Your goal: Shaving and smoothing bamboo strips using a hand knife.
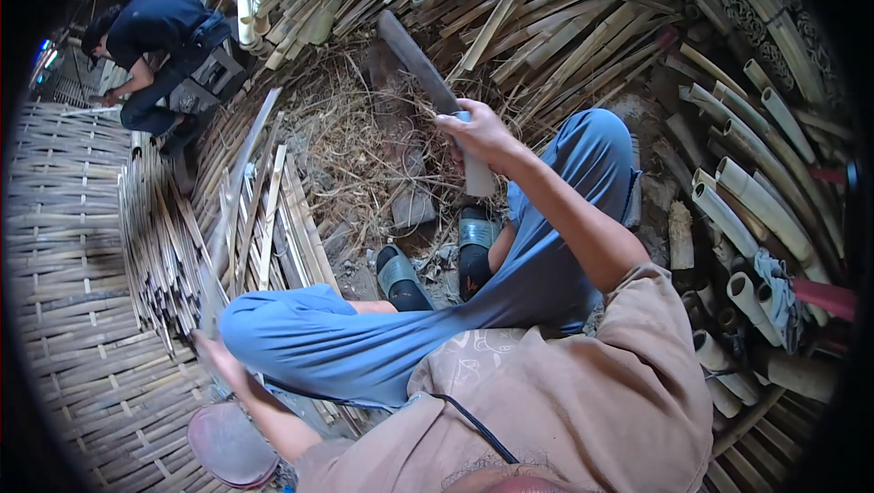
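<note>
Seen from above, a seated person in blue trousers and a tan shirt works among split bamboo. The right hand point(480, 135) is clenched around the pale handle of a machete point(428, 79), its long, dark, dull blade slanting up and away over a patch of dry shavings point(350, 142) on the ground. The blade looks heavy and rigid, weighted toward its broad tip, so the handle is the only safe place to take hold; its worn surface appears matte rather than slick. The left hand point(214, 352) reaches down beside the left knee and closes on the near end of a bamboo strip point(238, 185), a long thin slat that runs away toward the upper ground; it is likely light, springy along its length, and sharp or splintery at the edges. Just beside it lies a stack of bamboo slats point(159, 247), flat and pale, resting on a woven bamboo mat point(68, 247) with a coarse basket-weave texture. To the right stand round, hollow bamboo poles point(760, 206), smooth and stiff. Two dark sandals point(437, 261) sit on bare earth. Another person point(150, 47) crouches far off.
</note>
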The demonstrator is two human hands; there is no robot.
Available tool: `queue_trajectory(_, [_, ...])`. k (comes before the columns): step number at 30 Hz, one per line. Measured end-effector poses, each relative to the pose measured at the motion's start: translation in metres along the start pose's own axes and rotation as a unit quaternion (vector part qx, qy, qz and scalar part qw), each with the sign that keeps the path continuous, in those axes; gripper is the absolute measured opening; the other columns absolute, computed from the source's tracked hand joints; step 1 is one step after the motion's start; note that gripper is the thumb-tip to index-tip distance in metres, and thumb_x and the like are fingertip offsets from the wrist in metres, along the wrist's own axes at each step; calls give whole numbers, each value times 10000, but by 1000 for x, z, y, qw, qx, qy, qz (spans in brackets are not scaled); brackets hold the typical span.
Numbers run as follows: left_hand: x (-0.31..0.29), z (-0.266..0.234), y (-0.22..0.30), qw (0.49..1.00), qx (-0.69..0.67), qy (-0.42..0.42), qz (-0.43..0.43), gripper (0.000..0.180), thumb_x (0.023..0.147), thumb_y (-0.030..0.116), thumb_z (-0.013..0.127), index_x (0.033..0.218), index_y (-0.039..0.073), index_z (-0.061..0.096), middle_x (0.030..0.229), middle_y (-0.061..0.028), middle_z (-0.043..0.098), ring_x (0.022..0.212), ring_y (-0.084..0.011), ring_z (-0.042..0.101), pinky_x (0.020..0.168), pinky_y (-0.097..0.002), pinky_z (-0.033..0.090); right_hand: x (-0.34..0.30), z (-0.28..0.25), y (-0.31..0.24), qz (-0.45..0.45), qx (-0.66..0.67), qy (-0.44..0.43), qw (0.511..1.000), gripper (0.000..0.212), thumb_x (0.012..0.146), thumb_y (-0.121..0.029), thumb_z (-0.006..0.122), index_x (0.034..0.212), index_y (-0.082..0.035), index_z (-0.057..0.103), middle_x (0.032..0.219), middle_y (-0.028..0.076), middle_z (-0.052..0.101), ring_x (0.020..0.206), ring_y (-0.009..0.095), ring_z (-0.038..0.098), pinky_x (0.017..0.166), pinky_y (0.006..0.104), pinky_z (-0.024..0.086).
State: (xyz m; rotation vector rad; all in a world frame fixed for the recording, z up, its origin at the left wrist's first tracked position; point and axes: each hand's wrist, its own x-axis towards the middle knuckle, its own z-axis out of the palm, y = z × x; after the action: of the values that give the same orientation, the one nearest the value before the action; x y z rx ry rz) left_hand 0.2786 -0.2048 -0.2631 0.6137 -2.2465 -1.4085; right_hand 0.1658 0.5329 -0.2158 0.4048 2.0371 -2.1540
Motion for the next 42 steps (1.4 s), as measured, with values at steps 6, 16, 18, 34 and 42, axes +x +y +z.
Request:
queue_trajectory(6, [10,32,50,982,3,-90,-167,307,999,296,614,1159,35,643,957,-40,662,836,-140,626,724,-297,507,7,-65,-29,-6,42,83,996,265,947,-213,649,1075,-7,544,705,36,531,496,158,579,428,349,540])
queue_trajectory(16, [86,365,283,865,217,-333,306,378,951,317,680,1183,18,673,1051,-97,711,930,-154,641,867,-295,501,38,-80,-10,54,428,206,878,264,899,-106,594,1098,13,468,773,114,545,614,254,596,601,452,564])
queue_trajectory(18, [48,467,278,834,188,-431,289,414,933,300,701,1230,18,642,1035,-88,712,895,-141,642,799,-287,521,38,-85,-6,79,448,186,871,246,910,-79,574,1111,-54,434,749,50,498,595,175,550,562,384,535])
queue_trajectory(34, [-153,841,199,817,-365,-307,-323,167,923,58,631,1078,6,594,810,-104,672,609,-159,650,463,-262,515,31,-102,-10,36,468,196,861,130,938,-69,590,971,-59,465,677,17,500,543,129,522,511,291,508])
queue_trajectory(42, [17,565,183,950,-242,91,-173,334,964,319,596,961,-14,599,809,-116,667,665,-202,656,615,-367,542,26,-110,-2,27,461,68,884,112,979,-103,547,959,-75,440,672,-14,478,568,94,520,541,248,502])
